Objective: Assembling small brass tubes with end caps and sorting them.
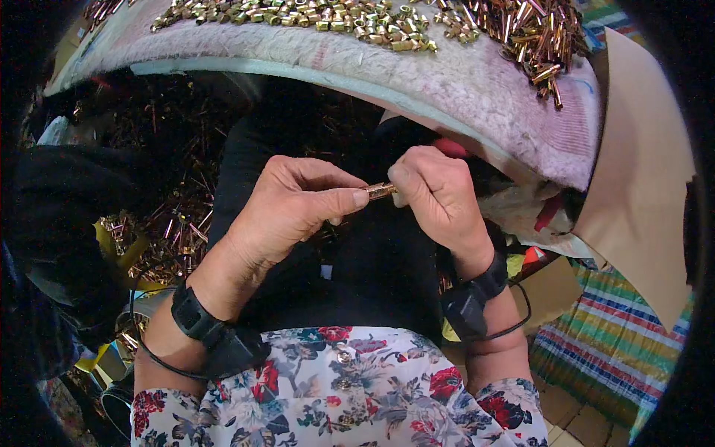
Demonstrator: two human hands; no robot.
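Above my lap, both hands meet at a small brass-coloured metal sleeve fitting (379,191). My left hand (298,197) pinches its left end between thumb and fingertips. From the other side, my right hand (438,190) is closed with thumb and curled fingers at the right end; whatever lies inside that fist is hidden. On the cloth-covered table (447,86) beyond my hands lie many short gold-coloured sleeves (328,18). A heap of longer coppery metal pieces (536,33) sits at the table's far right.
Loose metal pieces fill the dark space below the table (179,223) at left. A tan board (633,164) stands at the right edge, above a striped woven sheet (603,335). At left, a dark-clothed person's leg (59,246) is close by. Black bands with cables circle both my wrists.
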